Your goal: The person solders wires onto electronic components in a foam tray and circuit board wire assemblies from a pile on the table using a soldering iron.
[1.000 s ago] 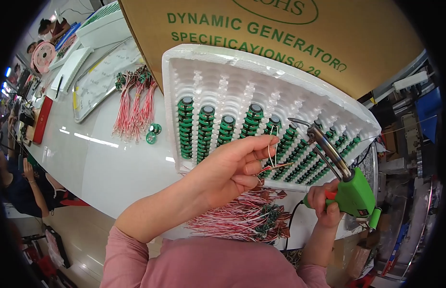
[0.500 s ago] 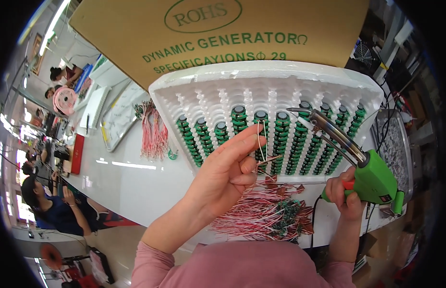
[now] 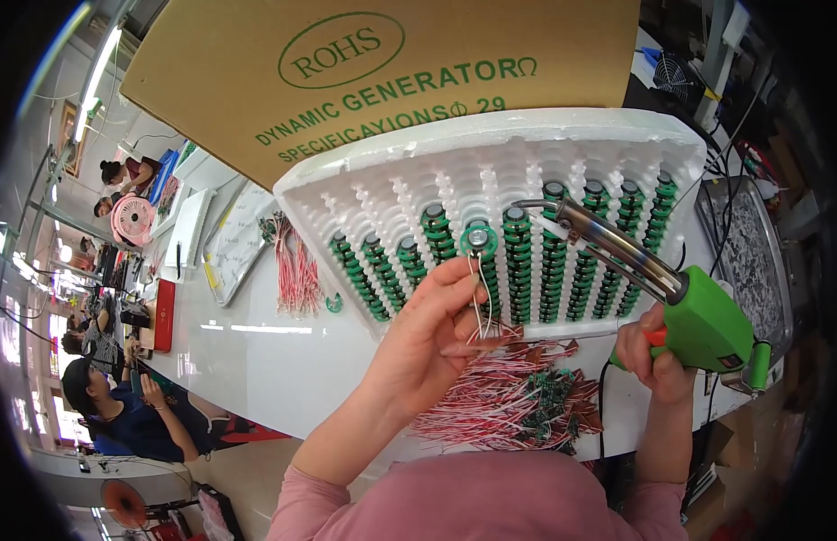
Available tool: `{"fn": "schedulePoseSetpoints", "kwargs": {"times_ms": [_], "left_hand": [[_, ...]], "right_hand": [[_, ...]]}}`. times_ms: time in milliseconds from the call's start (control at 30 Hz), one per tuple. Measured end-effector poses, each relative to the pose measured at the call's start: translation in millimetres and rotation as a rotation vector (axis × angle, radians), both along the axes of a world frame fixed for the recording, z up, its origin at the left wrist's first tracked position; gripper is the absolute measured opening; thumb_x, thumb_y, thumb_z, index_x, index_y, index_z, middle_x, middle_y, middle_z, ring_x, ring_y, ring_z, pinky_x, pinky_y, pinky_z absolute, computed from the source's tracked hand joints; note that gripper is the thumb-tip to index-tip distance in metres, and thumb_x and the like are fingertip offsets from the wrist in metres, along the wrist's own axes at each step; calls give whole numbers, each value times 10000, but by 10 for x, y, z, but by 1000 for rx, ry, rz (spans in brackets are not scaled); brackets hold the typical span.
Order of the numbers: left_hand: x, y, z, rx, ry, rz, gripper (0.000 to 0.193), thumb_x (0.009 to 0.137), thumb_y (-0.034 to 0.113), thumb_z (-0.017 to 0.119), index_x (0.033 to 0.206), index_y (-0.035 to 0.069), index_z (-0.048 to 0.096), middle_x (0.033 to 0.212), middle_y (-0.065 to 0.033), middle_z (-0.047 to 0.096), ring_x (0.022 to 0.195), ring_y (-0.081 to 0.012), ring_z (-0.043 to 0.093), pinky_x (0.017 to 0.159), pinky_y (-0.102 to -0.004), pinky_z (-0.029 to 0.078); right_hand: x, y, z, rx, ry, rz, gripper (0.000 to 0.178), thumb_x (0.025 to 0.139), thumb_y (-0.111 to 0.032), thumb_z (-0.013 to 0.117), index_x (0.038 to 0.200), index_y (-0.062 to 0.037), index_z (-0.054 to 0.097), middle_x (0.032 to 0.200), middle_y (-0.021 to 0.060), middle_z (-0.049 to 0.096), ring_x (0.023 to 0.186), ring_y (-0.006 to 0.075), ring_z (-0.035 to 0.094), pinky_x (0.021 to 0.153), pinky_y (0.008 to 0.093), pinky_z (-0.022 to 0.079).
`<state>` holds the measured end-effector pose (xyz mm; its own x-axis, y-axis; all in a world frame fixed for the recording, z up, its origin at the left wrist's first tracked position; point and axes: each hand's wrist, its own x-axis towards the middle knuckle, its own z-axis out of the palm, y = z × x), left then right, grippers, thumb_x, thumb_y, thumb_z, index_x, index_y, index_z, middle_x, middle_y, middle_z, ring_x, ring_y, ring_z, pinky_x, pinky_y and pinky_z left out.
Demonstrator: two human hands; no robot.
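Note:
My left hand point(image 3: 423, 329) is closed, thumb and fingers pinching thin white wires point(image 3: 488, 302). The wires rise to a green ring-shaped part with a silver centre point(image 3: 478, 238), its face turned toward me at the top of one row. Whether the fingertips touch this part too is hard to tell. My right hand point(image 3: 654, 356) is wrapped round the handle of a green soldering gun point(image 3: 707, 320), fingers by its red trigger. Its bent metal tip point(image 3: 526, 204) hangs over the rows, just right of the ring-shaped part.
A white foam tray point(image 3: 490, 131) holds rows of green-and-black round parts, leaning against a cardboard box point(image 3: 211, 81). Red-and-white wire bundles point(image 3: 472, 406) lie below it; another bundle point(image 3: 297, 275) lies left. A metal tray point(image 3: 747, 261) stands right. Co-workers sit at far left.
My left hand has brought the wires up against the ring-shaped part, which now faces me. The soldering gun has shifted slightly left in the picture. The whole view has also turned a little.

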<state>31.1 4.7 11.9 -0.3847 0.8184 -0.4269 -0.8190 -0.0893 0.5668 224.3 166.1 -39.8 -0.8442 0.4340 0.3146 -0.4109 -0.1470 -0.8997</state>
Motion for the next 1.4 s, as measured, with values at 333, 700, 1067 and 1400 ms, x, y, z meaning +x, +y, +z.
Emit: {"fn": "schedulePoseSetpoints", "kwargs": {"times_ms": [333, 700, 1067, 1400], "left_hand": [[-48, -466, -266, 80, 225, -17, 150, 826, 114, 551, 974, 99, 539, 738, 40, 487, 590, -12, 387, 483, -157, 245], [-83, -1136, -251, 50, 480, 201, 177, 816, 66, 559, 989, 47, 527, 816, 14, 529, 675, -31, 436, 582, -167, 359], [-14, -1472, -221, -13, 549, 335, 187, 814, 63, 564, 995, 37, 526, 840, 14, 534, 703, -34, 453, 605, -168, 370], [-220, -2258, -265, 287, 71, 436, 84, 852, 120, 462, 922, 94, 501, 682, 31, 400, 565, -64, 365, 496, -180, 310]], "right_hand": [[-96, -110, 16, -17, 44, 28, 401, 804, -389, 580, 986, -75, 410, 466, -57, 370, 391, 55, 298, 421, 210, 259], [-142, -313, 24, 43, 135, 38, 361, 841, -348, 538, 1004, -62, 390, 495, -54, 358, 384, 39, 262, 430, 202, 251], [-142, -431, 10, 72, 153, 58, 355, 852, -342, 522, 1018, -55, 394, 498, -54, 355, 376, 31, 256, 432, 198, 236], [-118, -397, -90, -12, 120, 62, 373, 841, -333, 544, 1014, -45, 383, 534, -52, 337, 420, 30, 263, 442, 192, 225]]}}
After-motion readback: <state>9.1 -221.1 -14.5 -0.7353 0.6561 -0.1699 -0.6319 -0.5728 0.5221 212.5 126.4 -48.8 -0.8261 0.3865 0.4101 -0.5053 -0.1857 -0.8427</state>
